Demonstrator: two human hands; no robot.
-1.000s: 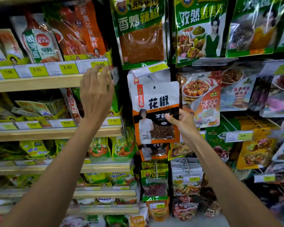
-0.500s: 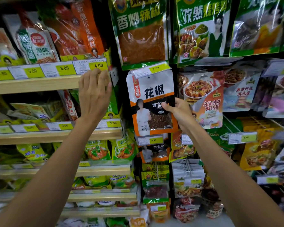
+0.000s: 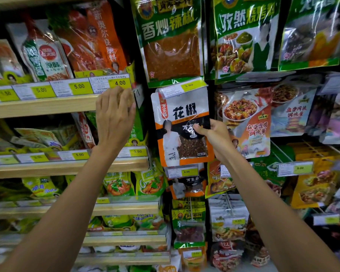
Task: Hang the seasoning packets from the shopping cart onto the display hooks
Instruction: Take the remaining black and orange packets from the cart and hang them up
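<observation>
I see my right hand [image 3: 214, 136] pinching the white and orange seasoning packet [image 3: 177, 118] by its right edge, thumb on the front. The packet is upright, and its top sits just under a yellow price tag [image 3: 186, 86]. I cannot tell if it is on a hook. A big green packet [image 3: 171, 42] hangs above it. My left hand [image 3: 114, 116] is up by the front edge of a wooden shelf [image 3: 43, 107], left of the packet. Its fingers are loose and hold nothing.
</observation>
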